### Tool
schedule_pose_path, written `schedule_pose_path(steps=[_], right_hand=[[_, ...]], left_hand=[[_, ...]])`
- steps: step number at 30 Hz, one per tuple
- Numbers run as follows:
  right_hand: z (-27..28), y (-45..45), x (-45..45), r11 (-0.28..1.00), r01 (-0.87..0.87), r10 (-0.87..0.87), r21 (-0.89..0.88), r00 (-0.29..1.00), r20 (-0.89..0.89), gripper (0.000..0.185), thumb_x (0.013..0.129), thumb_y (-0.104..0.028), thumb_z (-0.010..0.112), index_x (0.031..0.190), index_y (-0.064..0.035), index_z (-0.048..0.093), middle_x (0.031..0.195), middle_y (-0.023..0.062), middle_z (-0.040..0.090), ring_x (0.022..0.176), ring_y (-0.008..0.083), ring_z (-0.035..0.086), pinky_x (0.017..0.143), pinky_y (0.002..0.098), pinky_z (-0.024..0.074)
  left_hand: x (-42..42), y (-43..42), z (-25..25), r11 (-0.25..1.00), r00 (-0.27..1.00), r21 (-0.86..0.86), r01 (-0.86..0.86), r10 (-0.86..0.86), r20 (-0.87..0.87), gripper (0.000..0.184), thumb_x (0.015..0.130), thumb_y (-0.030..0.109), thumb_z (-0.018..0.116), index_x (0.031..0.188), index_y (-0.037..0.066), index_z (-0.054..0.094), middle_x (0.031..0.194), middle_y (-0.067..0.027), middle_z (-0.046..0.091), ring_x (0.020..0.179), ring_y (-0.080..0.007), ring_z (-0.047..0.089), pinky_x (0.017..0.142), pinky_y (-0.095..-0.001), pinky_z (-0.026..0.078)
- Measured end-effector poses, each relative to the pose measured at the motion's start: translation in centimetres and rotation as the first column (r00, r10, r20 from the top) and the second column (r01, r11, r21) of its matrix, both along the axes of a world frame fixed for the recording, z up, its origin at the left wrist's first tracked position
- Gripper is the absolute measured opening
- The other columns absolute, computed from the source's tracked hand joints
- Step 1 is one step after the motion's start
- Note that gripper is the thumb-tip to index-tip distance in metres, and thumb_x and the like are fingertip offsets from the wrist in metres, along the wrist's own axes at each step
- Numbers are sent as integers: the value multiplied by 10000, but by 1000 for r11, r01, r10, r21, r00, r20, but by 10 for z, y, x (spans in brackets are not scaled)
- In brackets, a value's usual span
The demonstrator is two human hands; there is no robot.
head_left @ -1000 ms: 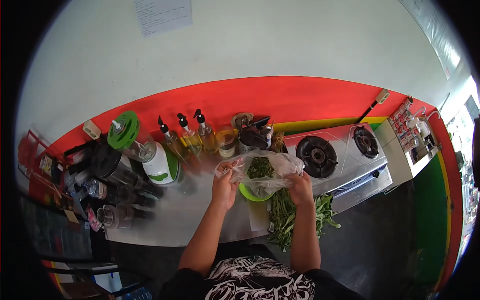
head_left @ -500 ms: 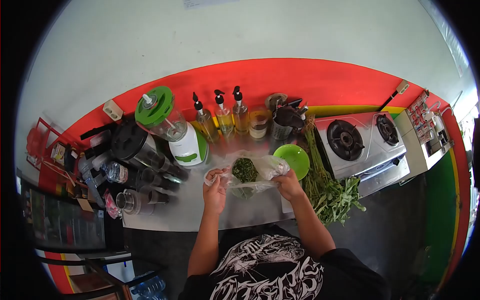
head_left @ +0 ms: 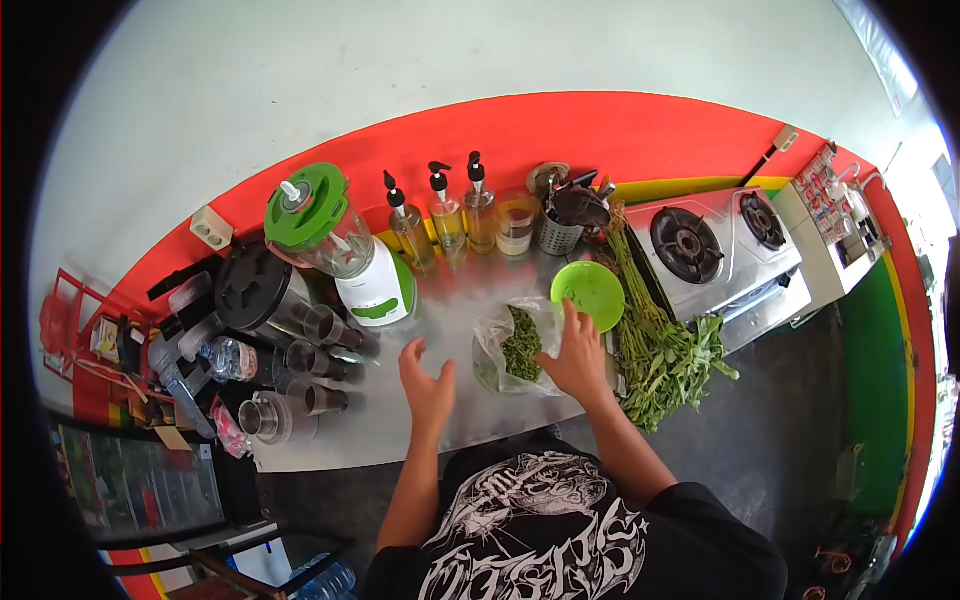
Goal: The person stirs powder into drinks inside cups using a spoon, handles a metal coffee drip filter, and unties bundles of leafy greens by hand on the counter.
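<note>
A clear plastic bag (head_left: 490, 335) lies on the metal counter, its mouth spread wide around chopped green leaves (head_left: 522, 345). My left hand (head_left: 428, 388) hovers to the left of the bag, fingers apart and nothing in it. At the bag's right side is my right hand (head_left: 578, 360), fingers stretched out and holding nothing. Its thumb reaches over the bag's edge; whether it touches the plastic I cannot tell. Just beyond that hand sits a green bowl (head_left: 588, 290), partly covered by the fingertips.
Leafy stalks (head_left: 665, 375) lie along the right, beside a two-burner gas stove (head_left: 690, 250). A blender (head_left: 370, 280), several pump bottles (head_left: 445, 220) and a utensil holder (head_left: 560, 235) line the back. Several dark cups (head_left: 325, 360) and a metal-topped jar (head_left: 265, 415) stand left.
Both hands have let go of the plastic bag, which now rests on the counter. My left hand has opened beside it. The view has shifted slightly.
</note>
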State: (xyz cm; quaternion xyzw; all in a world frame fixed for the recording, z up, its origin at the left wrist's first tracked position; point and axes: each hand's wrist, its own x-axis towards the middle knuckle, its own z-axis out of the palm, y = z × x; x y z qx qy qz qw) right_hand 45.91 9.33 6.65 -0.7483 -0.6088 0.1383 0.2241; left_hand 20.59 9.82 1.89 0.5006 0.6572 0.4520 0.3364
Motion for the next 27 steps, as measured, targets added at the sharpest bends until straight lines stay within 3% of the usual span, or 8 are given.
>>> schedule_pose_path(steps=[4, 9, 14, 17, 19, 20, 22, 27], right_hand=[[-22, 8, -5, 978, 144, -114, -153, 975, 191, 989, 816, -374, 836, 1600, 1, 364, 1331, 218, 599, 1247, 438, 581, 1013, 651, 423], [-69, -4, -4, 961, 194, -151, -197, 965, 214, 894, 821, -341, 839, 1539, 24, 450, 1235, 210, 655, 1149, 420, 658, 932, 571, 520], [-137, -8, 22, 936, 74, -38, -343, 993, 108, 520, 825, -258, 815, 1239, 34, 702, 977, 232, 732, 911, 420, 745, 787, 483, 587], [-160, -10, 31, 988, 151, -154, -33, 970, -190, 222, 866, -137, 753, 1011, 31, 756, 865, 196, 739, 833, 362, 752, 760, 467, 588], [-140, -7, 33, 932, 238, -358, -274, 477, -803, 205, 932, -7, 628, 1108, 52, 714, 984, 181, 746, 892, 329, 747, 749, 459, 584], [-138, -8, 33, 930, 243, -361, -274, 473, -804, 205, 932, -7, 628, 1108, 52, 714, 984, 181, 746, 892, 329, 747, 749, 459, 584], [-152, -3, 43, 922, 183, -308, -341, -185, -933, 298, 974, 79, 506, 1231, 76, 656, 1107, 184, 724, 912, 264, 725, 726, 415, 588], [-130, 1, 22, 877, 126, -325, -464, -557, -764, 302, 971, 16, 494, 1217, 23, 668, 1086, 164, 721, 828, 249, 689, 681, 360, 552]], left_hand=[[81, 14, 45, 915, 909, 325, 239, -93, -407, 734, 815, 222, 843, 1442, 27, 515, 1367, -199, 573, 1327, -375, 521, 1131, -500, 381], [107, 26, 27, 956, 503, -76, 283, -216, -837, 918, 816, 343, 848, 1544, -22, 426, 1502, -229, 508, 1480, -378, 407, 1167, -568, 346], [53, 57, -40, 773, 536, -579, 258, -613, -580, 687, 912, 344, 765, 1455, -15, 544, 1355, -214, 665, 1272, -371, 639, 993, -551, 526], [27, 64, -49, 678, 772, -628, 384, -608, -185, 424, 1003, 275, 653, 1357, 43, 625, 1214, -170, 729, 1163, -356, 702, 889, -544, 581], [17, 63, -62, 785, 729, -411, 463, -74, 681, 302, 1094, 202, 514, 1355, 79, 603, 1239, -160, 709, 1187, -341, 693, 905, -551, 604], [14, 62, -69, 783, 730, -411, 467, -78, 679, 302, 1094, 202, 514, 1355, 79, 603, 1239, -160, 709, 1187, -341, 693, 905, -551, 604], [9, 60, -77, 859, 254, -363, 361, 284, 924, 297, 1147, 184, 412, 1342, 54, 595, 1269, -141, 712, 1124, -298, 714, 915, -518, 629], [-11, 46, -119, 867, 63, -315, 386, 316, 947, 297, 1155, 193, 402, 1330, 41, 588, 1238, -146, 711, 1107, -282, 721, 923, -487, 648]])
